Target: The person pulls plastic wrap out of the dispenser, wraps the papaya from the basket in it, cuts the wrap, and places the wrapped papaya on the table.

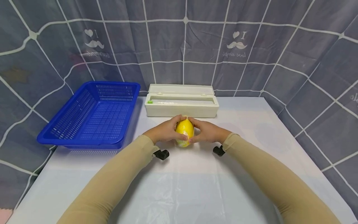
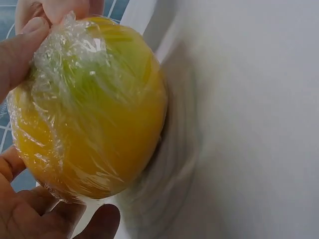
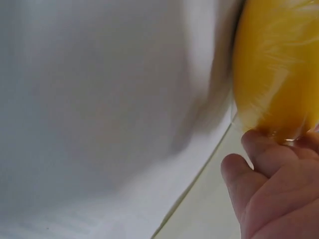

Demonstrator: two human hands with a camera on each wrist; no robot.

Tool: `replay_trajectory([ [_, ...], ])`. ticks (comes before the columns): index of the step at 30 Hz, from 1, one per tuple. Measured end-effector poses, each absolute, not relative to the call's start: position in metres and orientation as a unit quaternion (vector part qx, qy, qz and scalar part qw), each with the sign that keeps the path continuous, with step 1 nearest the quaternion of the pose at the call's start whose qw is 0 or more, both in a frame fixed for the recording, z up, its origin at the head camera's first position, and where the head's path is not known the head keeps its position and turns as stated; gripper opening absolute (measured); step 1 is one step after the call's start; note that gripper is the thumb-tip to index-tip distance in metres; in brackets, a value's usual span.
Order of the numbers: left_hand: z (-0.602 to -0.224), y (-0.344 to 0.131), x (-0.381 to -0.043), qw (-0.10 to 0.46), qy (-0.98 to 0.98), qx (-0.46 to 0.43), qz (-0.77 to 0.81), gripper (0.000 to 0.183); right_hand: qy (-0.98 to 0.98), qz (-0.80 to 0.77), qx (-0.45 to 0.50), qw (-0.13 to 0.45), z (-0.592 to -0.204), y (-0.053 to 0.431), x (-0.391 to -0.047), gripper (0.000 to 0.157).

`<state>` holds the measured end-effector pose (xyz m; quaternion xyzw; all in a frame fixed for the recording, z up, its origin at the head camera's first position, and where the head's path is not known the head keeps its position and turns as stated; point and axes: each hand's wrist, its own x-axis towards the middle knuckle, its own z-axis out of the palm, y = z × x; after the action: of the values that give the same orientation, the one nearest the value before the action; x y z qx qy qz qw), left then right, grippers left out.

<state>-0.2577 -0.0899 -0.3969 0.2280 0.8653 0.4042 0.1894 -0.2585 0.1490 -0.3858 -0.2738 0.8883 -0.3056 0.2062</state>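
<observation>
A yellow fruit (image 1: 185, 128), wrapped in crinkled clear film, is between both hands at the middle of the table. In the left wrist view the wrapped fruit (image 2: 114, 119) shows a greenish patch, and the film is bunched near a thumb. My left hand (image 1: 166, 129) holds its left side, thumb at the near end and fingers at the far end. On the other side my right hand (image 1: 207, 131) grips it the same way. The right wrist view shows the right hand's fingers (image 3: 271, 157) touching the film at one end of the fruit.
Just beyond the hands stands a long white cling film dispenser (image 1: 181, 110), its lid raised, with a green slider (image 1: 150, 101) at its left. A blue plastic basket (image 1: 127, 124) sits on the left of the white-covered table (image 1: 193, 193). Grey grid-patterned curtain (image 1: 201, 40) hangs behind.
</observation>
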Motion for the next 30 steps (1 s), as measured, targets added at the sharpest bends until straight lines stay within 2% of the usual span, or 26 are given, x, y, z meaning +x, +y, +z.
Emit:
replay_trajectory([
  [8,-0.3959,-0.0946,-0.2554,0.186,0.861,0.224,0.417,0.095,0.902,-0.289,-0.265,0.179,-0.3859,0.1448,-0.2582,0.113],
  [30,-0.4055,-0.0973,-0.2547,0.172,0.862,0.22,0.424,0.098,0.907,-0.295,-0.237,0.184,-0.3887,0.1451,-0.2561,0.111],
])
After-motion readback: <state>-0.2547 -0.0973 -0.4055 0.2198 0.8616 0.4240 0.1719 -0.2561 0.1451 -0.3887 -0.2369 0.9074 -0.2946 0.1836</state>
